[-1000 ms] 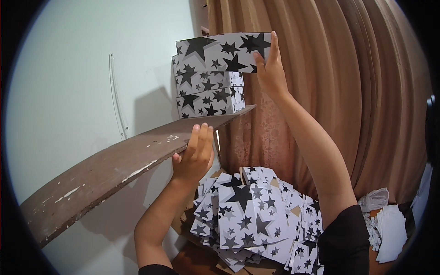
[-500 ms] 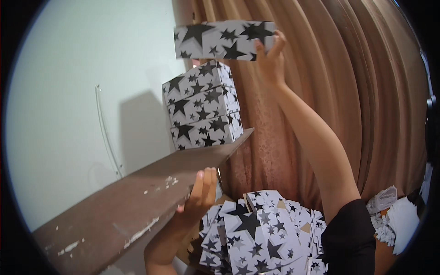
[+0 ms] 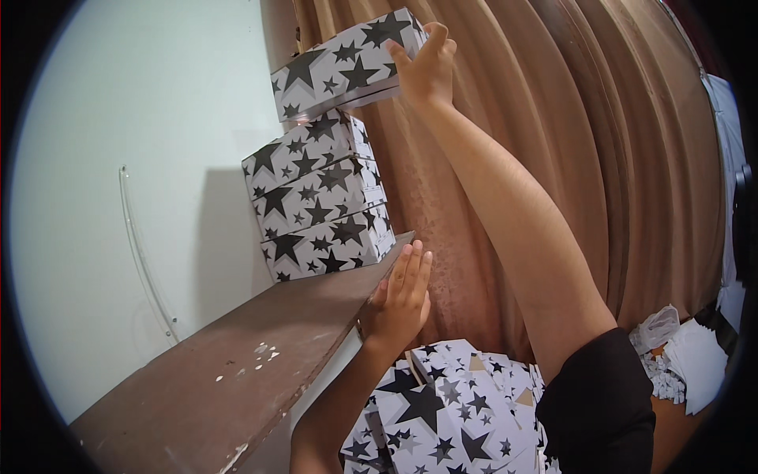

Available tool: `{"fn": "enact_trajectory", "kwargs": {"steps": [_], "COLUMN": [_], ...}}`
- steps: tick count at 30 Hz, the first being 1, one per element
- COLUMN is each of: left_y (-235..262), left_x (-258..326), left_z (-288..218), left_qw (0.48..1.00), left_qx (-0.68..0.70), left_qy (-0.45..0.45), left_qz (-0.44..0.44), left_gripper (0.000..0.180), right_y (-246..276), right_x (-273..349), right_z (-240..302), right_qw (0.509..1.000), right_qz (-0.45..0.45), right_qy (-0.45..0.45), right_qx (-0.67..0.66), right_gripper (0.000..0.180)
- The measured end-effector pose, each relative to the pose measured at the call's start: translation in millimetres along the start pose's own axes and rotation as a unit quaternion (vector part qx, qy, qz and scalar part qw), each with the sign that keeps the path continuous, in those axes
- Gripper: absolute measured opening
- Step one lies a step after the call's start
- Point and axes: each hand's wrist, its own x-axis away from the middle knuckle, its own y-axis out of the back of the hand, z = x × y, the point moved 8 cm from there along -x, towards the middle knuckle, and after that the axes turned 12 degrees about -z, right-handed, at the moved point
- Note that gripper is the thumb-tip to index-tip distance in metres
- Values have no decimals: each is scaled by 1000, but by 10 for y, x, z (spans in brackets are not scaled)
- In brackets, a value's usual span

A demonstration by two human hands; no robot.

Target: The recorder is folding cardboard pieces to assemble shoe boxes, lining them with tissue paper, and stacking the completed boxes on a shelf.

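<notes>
My right hand (image 3: 426, 67) is raised high and grips the right end of a white box with black stars (image 3: 343, 67). The box is tilted and sits just above a stack of three matching star boxes (image 3: 316, 209). That stack rests at the far end of a worn brown wooden shelf (image 3: 253, 363). My left hand (image 3: 399, 304) lies flat against the shelf's front edge, fingers together and pointing up, holding nothing.
A pale wall is behind the shelf at left, with a thin clear tube (image 3: 142, 253) on it. A brown pleated curtain (image 3: 600, 158) hangs at right. Several flat star-printed boxes (image 3: 450, 411) are heaped below, with white paper piles (image 3: 687, 355) at lower right.
My right hand has brought the held box lower, close over the top of the stack. My left hand stays on the shelf edge. The view has tilted upward.
</notes>
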Motion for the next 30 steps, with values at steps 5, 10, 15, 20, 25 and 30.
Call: {"fn": "enact_trajectory", "kwargs": {"steps": [5,10,15,20,25,30], "left_y": [-145,-147,-218,-209,-262,-245], "left_x": [15,38,100,169,203,196], "left_z": [-31,10,-31,26,-17,8], "left_qw": [1000,998,996,997,999,999], "left_qx": [-7,-55,-70,-50,-27,12], "left_qy": [15,-25,-49,-43,-39,-32], "left_qz": [-2,8,34,35,17,7], "left_gripper": [53,50,48,44,43,42], "right_y": [-207,-544,-968,-1225,-1430,-1483], "right_x": [25,281,458,852,963,1132], "right_z": [-205,-319,-381,-255,-482,-373], "right_qw": [997,998,985,970,941,925], "right_qz": [36,33,158,211,271,338], "right_qy": [-68,-40,-38,-92,-155,-135], "right_qx": [22,-48,-61,-73,-131,-112], "right_gripper": [44,38,46,66,68,60]}}
